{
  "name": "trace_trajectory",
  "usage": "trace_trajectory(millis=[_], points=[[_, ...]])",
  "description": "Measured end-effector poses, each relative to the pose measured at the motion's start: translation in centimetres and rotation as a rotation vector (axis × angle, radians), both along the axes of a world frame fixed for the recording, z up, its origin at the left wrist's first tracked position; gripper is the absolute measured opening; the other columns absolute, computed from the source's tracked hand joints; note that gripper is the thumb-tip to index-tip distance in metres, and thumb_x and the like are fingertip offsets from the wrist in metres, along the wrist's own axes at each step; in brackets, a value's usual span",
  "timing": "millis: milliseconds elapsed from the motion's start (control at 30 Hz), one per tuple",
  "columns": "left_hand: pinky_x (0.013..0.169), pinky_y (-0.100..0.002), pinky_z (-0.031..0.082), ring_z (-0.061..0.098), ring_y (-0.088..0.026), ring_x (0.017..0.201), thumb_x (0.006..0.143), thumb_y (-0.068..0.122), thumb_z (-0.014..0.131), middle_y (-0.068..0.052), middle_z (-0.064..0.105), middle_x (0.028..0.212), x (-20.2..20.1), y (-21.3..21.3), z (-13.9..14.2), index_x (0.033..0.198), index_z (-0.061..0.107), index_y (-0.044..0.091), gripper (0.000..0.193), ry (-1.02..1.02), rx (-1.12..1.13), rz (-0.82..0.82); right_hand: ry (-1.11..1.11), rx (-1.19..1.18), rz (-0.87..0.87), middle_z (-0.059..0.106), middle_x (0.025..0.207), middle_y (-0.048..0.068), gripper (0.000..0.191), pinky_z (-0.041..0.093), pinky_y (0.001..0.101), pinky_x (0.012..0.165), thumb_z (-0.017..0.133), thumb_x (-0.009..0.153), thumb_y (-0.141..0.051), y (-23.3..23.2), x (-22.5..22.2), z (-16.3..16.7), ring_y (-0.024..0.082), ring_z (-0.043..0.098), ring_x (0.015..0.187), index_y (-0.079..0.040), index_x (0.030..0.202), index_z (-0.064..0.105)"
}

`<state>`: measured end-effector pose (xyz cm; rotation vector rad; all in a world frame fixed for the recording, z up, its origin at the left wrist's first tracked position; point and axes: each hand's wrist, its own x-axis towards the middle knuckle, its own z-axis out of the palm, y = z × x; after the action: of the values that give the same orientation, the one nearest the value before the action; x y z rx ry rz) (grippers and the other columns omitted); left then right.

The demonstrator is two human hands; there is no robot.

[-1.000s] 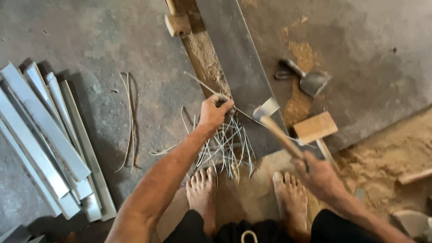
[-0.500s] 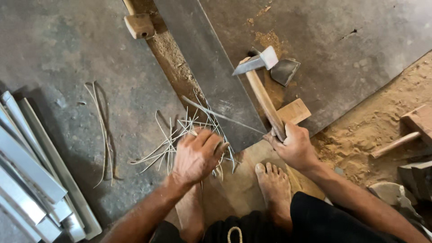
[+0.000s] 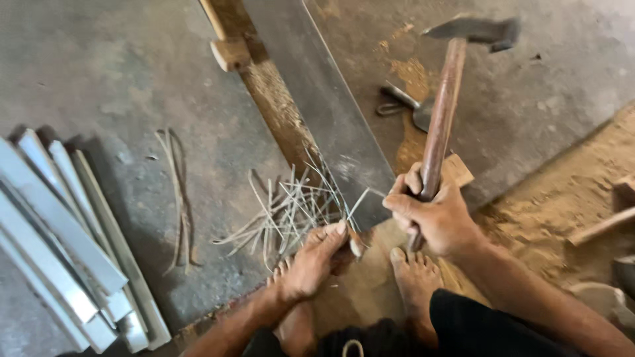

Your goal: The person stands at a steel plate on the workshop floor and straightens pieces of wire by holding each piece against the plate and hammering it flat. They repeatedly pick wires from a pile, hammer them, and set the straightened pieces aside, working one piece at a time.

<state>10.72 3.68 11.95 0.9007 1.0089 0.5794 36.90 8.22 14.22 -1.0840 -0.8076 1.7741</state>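
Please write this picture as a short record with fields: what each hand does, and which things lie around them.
Right hand: grips the wooden handle of a hammer, head raised.
Left hand: rests by the near end of a metal sheet, fingertips at its edge.
Near left hand: pile of thin metal strips.
Far left: stack of light metal channels.
Beyond the sheet: a dark metal tool lies on the floor.
Feet: bare.

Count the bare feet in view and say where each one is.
2. One foot stands on the floor below the right hand that grips the hammer. The other foot is mostly hidden under the left hand.
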Motion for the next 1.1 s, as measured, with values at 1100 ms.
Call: trace_trajectory(millis=[1100], points=[[0.072,-0.042,0.056,0.068,-0.027,0.084,0.103,0.019,0.056,-0.016,0.068,0.1,-30.8,-1.8,-16.0,0.118,0.064,-0.002,0.027,1.742,0.447,0.508,-1.307,0.047,0.324,0.064,0.073,0.011,0.038,0.054,0.0398,0.065,0.073,0.09,-0.042,-4.0,6.0,-8.8,0.024,0.063,0.066,-0.004,0.097,0.07]])
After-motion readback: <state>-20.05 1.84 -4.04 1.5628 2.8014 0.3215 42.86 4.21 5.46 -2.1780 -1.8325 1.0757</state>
